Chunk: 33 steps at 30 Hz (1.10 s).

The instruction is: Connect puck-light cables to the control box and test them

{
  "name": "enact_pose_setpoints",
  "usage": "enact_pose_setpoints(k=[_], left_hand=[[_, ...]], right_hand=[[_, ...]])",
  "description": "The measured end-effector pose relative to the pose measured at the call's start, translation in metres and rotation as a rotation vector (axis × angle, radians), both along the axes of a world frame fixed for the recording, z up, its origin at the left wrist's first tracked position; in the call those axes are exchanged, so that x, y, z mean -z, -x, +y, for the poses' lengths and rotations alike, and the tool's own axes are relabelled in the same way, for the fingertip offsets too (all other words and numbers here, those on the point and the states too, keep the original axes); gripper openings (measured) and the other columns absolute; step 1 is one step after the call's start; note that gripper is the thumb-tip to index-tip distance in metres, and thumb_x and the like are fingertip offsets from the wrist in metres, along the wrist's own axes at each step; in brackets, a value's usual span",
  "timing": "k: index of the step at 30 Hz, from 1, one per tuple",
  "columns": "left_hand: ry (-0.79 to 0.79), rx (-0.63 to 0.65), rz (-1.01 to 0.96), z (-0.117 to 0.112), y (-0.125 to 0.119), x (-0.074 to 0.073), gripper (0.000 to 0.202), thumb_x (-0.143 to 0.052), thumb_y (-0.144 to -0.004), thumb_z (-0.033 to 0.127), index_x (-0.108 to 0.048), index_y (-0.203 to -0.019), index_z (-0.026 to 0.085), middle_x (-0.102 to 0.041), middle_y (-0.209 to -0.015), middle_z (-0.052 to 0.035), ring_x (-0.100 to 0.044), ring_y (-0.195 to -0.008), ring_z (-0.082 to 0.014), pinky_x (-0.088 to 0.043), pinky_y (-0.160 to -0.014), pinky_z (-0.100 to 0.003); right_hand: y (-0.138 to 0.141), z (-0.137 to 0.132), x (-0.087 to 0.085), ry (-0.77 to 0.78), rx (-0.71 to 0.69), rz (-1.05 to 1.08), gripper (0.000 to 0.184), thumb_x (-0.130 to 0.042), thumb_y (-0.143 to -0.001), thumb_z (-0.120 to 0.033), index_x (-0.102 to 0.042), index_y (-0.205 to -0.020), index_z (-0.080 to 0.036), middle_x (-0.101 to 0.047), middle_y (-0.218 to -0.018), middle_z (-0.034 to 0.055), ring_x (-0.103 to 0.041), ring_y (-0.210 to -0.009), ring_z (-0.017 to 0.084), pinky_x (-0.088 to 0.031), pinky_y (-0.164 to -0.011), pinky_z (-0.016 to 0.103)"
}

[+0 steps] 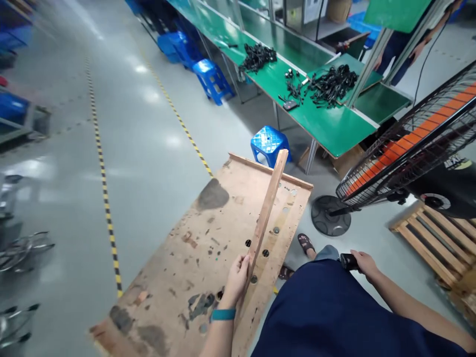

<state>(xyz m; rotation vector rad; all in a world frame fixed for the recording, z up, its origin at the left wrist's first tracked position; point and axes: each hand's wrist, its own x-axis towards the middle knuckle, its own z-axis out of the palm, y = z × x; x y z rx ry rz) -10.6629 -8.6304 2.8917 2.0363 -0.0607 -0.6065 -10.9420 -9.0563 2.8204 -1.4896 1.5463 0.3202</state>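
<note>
A worn wooden board (219,223) with stains, round holes and raised end strips lies below me. Along its right side runs a long wooden strip (268,201), its far end reaching past the board's far edge. My left hand (238,275), with a teal band on the wrist, is closed on this strip, thumb on top. Whether the strip is fixed to the board I cannot tell. Beside my thigh, my right hand (365,263) is closed around a short black object (349,262), rounded like a cylinder; its kind is unclear.
Ahead stands a green workbench (327,130) bearing piles of black cables (332,84). Blue stools (268,141) stand beside it. To the right are a large floor fan (401,153) and a wooden pallet (435,243). Yellow-black tape (102,193) marks the floor. Another person's hand (418,49) shows behind the bench.
</note>
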Motion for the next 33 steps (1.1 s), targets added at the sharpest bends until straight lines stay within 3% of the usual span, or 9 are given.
enact_pose_setpoints(k=[3,6,9,14,20,33], left_hand=[[0.113,-0.032,0.108,0.006,0.004,-0.048,0.062,-0.057,-0.085,0.08,-0.059,-0.088,0.018,-0.063,-0.075,-0.0015,-0.061,-0.074,-0.0187,-0.05,-0.068,-0.027],[0.204,-0.054,0.233,0.008,0.013,-0.083,0.063,-0.068,-0.079,0.08,-0.057,-0.088,0.018,-0.055,-0.067,0.003,-0.05,-0.061,-0.0131,-0.041,-0.057,-0.023],[0.284,-0.04,0.36,0.01,0.024,-0.104,0.065,-0.072,-0.076,0.08,-0.054,-0.089,0.019,-0.053,-0.065,0.0046,-0.043,-0.055,-0.0099,-0.035,-0.052,-0.021],[0.405,0.007,0.516,0.016,0.04,-0.128,0.058,-0.073,-0.082,0.072,-0.052,-0.094,0.02,-0.053,-0.067,0.0044,-0.044,-0.053,-0.0088,-0.032,-0.051,-0.021],[0.538,0.052,0.565,0.021,0.051,-0.146,0.049,-0.069,-0.09,0.065,-0.05,-0.092,0.02,-0.051,-0.068,0.0043,-0.043,-0.052,-0.0081,-0.033,-0.05,-0.02],[0.535,-0.037,0.659,0.026,0.069,-0.145,0.059,-0.08,-0.079,0.069,-0.053,-0.097,0.02,-0.056,-0.069,0.0022,-0.044,-0.05,-0.0072,-0.03,-0.048,-0.019]], right_hand=[[-0.007,0.004,-0.004,0.011,-0.026,-0.018,0.041,-0.056,-0.088,-0.054,-0.067,-0.083,-0.015,-0.063,-0.064,0.0097,-0.059,-0.053,0.019,-0.041,-0.047,0.028],[-0.012,0.006,-0.002,0.025,-0.045,-0.027,0.042,-0.056,-0.087,-0.056,-0.067,-0.083,-0.015,-0.064,-0.067,0.0109,-0.06,-0.055,0.019,-0.042,-0.048,0.028],[-0.016,0.006,0.006,0.036,-0.056,-0.017,0.04,-0.057,-0.086,-0.054,-0.067,-0.084,-0.015,-0.065,-0.068,0.01,-0.059,-0.056,0.019,-0.043,-0.048,0.027],[-0.018,0.006,0.016,0.041,-0.084,-0.026,0.041,-0.056,-0.086,-0.054,-0.065,-0.089,-0.015,-0.064,-0.07,0.0076,-0.058,-0.057,0.017,-0.043,-0.049,0.025],[-0.019,0.01,0.014,0.033,-0.13,-0.017,0.039,-0.053,-0.087,-0.053,-0.062,-0.085,-0.015,-0.061,-0.066,0.0069,-0.055,-0.053,0.016,-0.041,-0.047,0.025],[-0.029,0.019,-0.002,0.027,-0.176,-0.016,0.034,-0.058,-0.085,-0.05,-0.062,-0.077,-0.017,-0.061,-0.063,0.0084,-0.062,-0.06,0.02,-0.043,-0.048,0.026]])
